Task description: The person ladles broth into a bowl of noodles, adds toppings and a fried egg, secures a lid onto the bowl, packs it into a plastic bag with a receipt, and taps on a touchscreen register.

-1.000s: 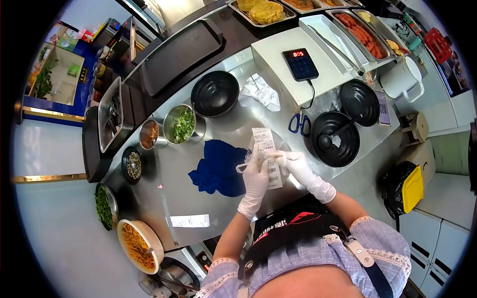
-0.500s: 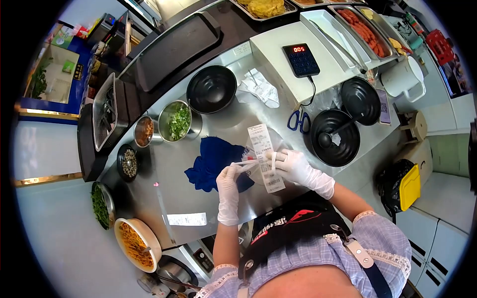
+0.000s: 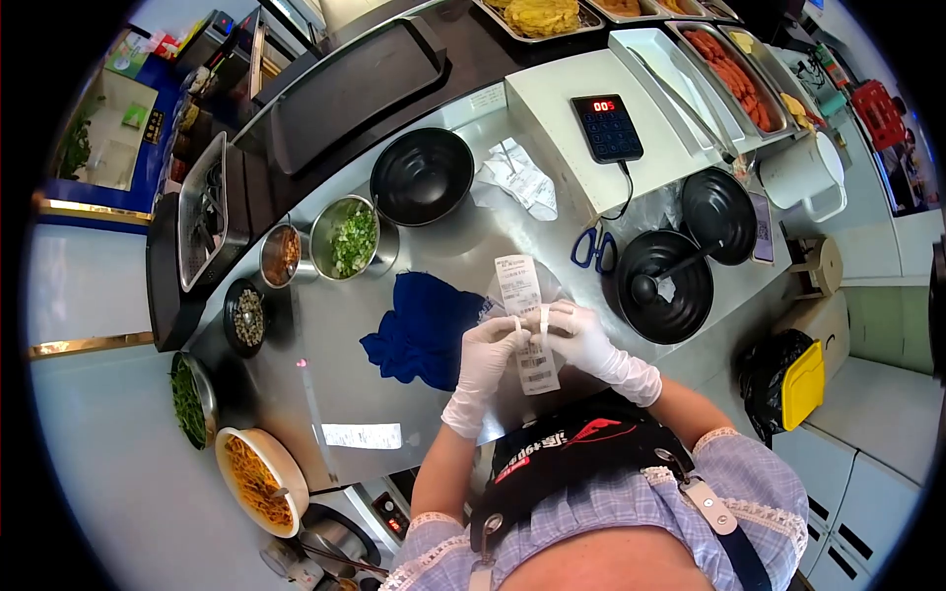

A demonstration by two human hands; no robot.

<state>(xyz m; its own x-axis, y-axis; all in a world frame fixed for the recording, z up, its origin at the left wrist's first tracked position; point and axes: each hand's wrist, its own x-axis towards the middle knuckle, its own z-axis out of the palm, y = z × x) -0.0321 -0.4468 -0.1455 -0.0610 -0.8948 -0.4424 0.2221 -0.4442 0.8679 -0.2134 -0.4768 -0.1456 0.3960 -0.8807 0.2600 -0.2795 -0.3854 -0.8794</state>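
Both my hands wear white gloves and meet over a long printed receipt point(image 3: 518, 283) at the middle of the steel counter. My left hand point(image 3: 486, 364) has its fingers pinched at the receipt's left edge, on thin whitish plastic. My right hand point(image 3: 588, 342) pinches beside it, on the right, with a white strip between its fingers. Under the receipt lies a clear plastic bag, mostly hidden. A crumpled blue cloth point(image 3: 422, 330) lies just left of my left hand. Another receipt point(image 3: 362, 435) lies flat at the lower left.
Behind are a black bowl point(image 3: 422, 177), a pot of chopped green onion point(image 3: 352, 241) and crumpled paper point(image 3: 517, 179). To the right are blue scissors point(image 3: 594, 248), a black bowl with a ladle point(image 3: 680, 305) and a keypad device point(image 3: 606, 128). Shredded carrot point(image 3: 258, 481) stands at lower left.
My left hand first moved left, stretching the plastic away from the receipt, then came back right to meet my right hand. The view has shifted slightly.
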